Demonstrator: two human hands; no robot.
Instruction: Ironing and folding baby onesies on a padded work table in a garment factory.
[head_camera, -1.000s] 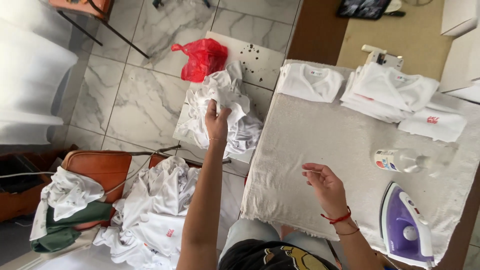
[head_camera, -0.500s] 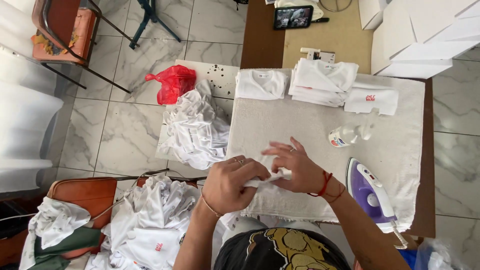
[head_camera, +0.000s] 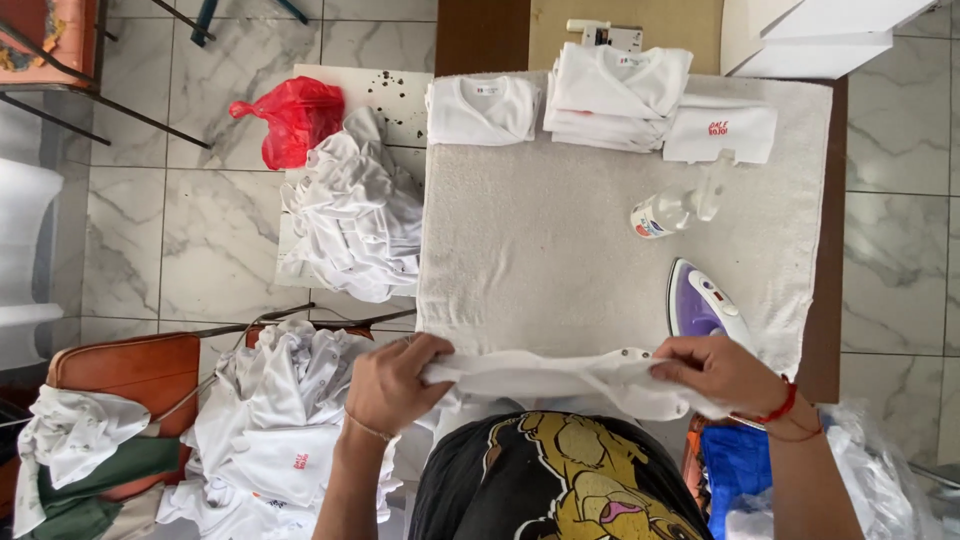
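Left hand (head_camera: 392, 385): we see its grip closed on one end of the white garment (head_camera: 560, 378).
Right hand (head_camera: 718, 372): its grip pinches the other end.
Garment: stretched between both hands at the tabletop's near edge, over the grey towel (head_camera: 540, 240).
Iron (head_camera: 703, 308): purple, just beyond the right hand.
Spray bottle (head_camera: 668, 211): lying on the towel.
Folded shirts (head_camera: 610, 95): stacked at the far edge.
Loose white pile (head_camera: 350, 215): left of the tabletop.
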